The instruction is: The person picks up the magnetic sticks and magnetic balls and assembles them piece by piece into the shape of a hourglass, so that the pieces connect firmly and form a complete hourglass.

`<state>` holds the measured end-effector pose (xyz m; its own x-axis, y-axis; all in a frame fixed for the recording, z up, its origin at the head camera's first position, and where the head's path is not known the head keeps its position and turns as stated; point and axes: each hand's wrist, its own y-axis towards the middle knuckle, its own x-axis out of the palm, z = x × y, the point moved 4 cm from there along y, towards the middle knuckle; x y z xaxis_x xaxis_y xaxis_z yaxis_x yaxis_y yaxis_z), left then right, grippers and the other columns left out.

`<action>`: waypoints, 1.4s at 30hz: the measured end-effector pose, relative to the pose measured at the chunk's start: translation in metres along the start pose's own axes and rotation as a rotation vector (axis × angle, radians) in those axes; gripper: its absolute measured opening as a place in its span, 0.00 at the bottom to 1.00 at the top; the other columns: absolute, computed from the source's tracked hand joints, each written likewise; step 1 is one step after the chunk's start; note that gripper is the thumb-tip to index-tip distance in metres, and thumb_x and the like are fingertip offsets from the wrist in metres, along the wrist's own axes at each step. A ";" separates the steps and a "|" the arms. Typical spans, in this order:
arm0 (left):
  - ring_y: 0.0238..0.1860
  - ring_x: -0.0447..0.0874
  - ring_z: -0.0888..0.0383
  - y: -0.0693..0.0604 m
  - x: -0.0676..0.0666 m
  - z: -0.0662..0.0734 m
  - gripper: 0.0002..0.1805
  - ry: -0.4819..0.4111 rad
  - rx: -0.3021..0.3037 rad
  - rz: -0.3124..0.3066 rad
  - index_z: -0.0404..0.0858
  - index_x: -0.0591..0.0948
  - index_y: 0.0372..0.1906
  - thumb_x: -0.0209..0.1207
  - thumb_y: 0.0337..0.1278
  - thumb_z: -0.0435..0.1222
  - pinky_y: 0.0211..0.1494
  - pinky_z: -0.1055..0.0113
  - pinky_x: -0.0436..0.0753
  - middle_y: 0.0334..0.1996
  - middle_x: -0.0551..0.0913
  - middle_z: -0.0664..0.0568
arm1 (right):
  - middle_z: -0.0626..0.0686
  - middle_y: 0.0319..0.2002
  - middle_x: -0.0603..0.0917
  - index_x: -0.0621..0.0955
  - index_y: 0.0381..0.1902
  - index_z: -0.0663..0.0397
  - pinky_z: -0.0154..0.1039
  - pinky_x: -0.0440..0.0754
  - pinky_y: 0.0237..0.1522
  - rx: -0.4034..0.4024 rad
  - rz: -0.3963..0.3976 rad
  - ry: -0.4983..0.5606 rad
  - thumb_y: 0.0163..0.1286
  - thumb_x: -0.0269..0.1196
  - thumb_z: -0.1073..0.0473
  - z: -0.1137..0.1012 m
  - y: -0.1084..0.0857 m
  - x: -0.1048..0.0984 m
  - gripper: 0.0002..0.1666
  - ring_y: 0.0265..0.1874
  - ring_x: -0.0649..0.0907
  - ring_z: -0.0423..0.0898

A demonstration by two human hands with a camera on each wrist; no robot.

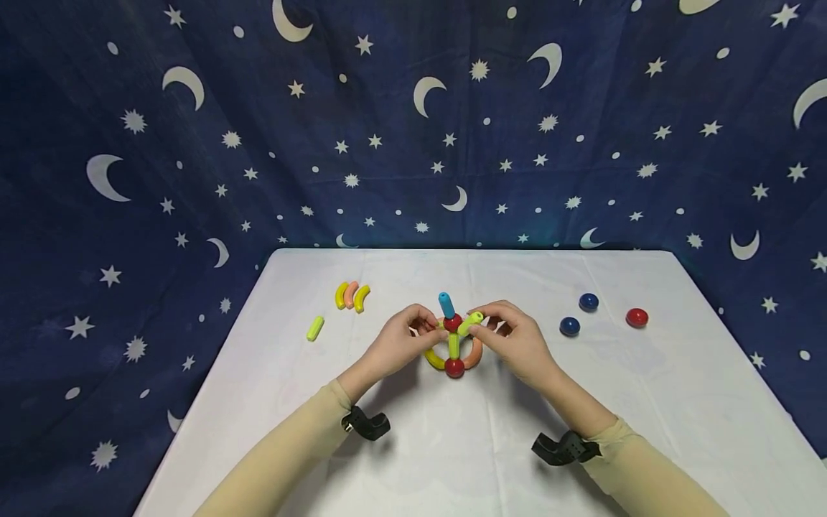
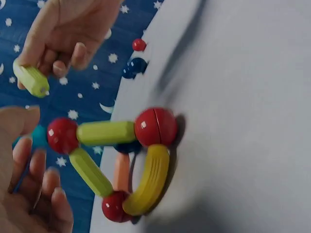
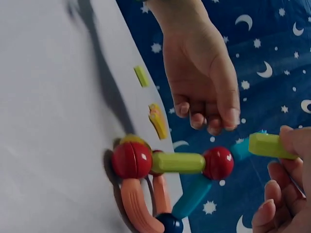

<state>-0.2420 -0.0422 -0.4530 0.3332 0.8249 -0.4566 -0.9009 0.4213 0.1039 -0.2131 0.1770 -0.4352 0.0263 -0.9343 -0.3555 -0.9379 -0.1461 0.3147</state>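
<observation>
No text, label, brand, number or sign can be read in any of the three views.

Head view bright, wrist views dimmer, soft shadows (image 2: 181,51)
</observation>
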 end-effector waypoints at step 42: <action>0.66 0.74 0.52 0.038 0.029 -0.025 0.18 -0.314 -0.079 -0.104 0.50 0.84 0.58 0.67 0.66 0.48 0.69 0.52 0.71 0.59 0.81 0.59 | 0.74 0.61 0.76 0.77 0.65 0.64 0.71 0.65 0.56 0.254 -0.047 -0.889 0.73 0.62 0.52 0.085 -0.016 -0.116 0.29 0.56 0.71 0.75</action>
<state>-0.2733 -0.0122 -0.4845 0.4828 0.8599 -0.1657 -0.8722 0.4891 -0.0029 -0.2308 0.3154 -0.4738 -0.1100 -0.3207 -0.9408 -0.9931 -0.0040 0.1175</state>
